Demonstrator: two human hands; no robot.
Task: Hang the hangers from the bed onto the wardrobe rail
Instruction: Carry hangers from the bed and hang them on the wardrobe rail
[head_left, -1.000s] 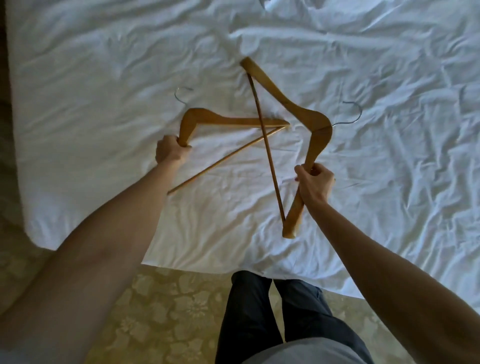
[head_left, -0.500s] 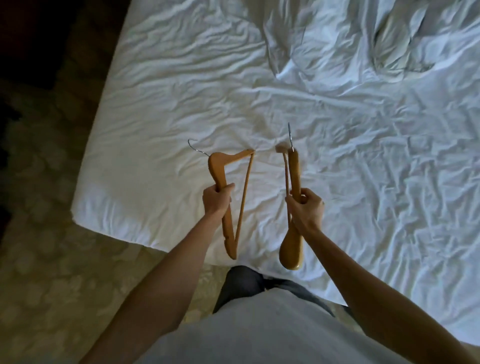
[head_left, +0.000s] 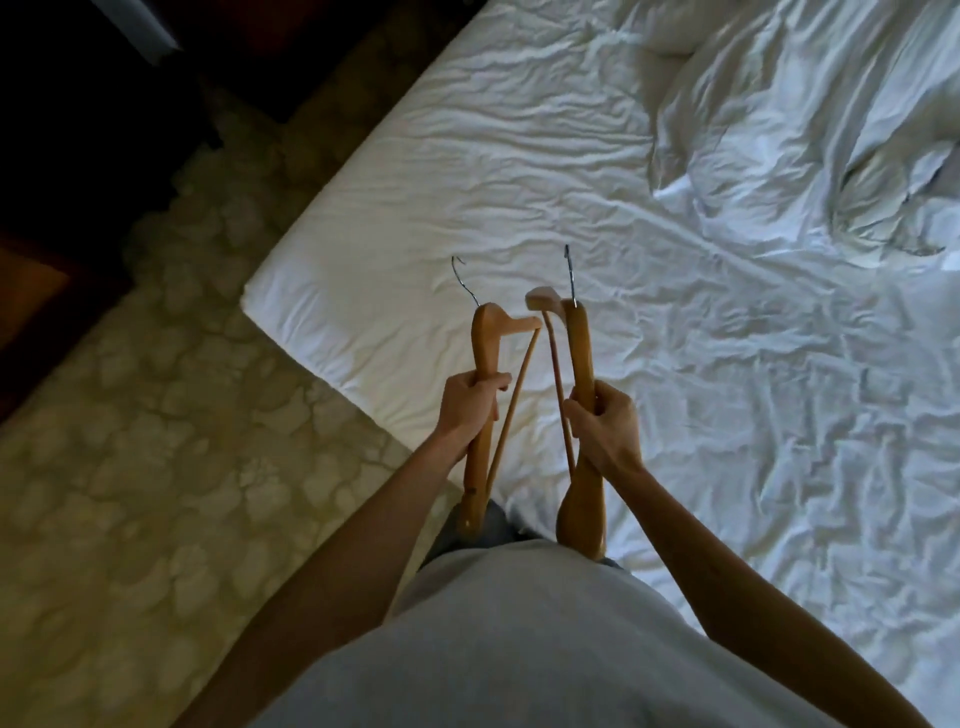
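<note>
Two wooden hangers held above the corner of the bed. The left hanger (head_left: 485, 364) stands nearly upright, its metal hook (head_left: 464, 280) pointing away from the person; the left hand (head_left: 470, 402) is wrapped tight around one shoulder arm at about mid-length, the thin crossbar passing just beside the fingers (head_left: 493, 382). The right hanger (head_left: 579, 343) is seen edge-on, hook (head_left: 570, 273) uppermost, its broad lower end close to the person's grey shirt (head_left: 519, 649). The right hand (head_left: 605, 421) is clenched around its shoulder arm, crossbar to the inside. The two hangers lie near each other, upper ends almost meeting, both clear of the bed (head_left: 675, 364), whose white sheet is creased. A patterned carpet (head_left: 156, 467) lies to the left of the bed.
</note>
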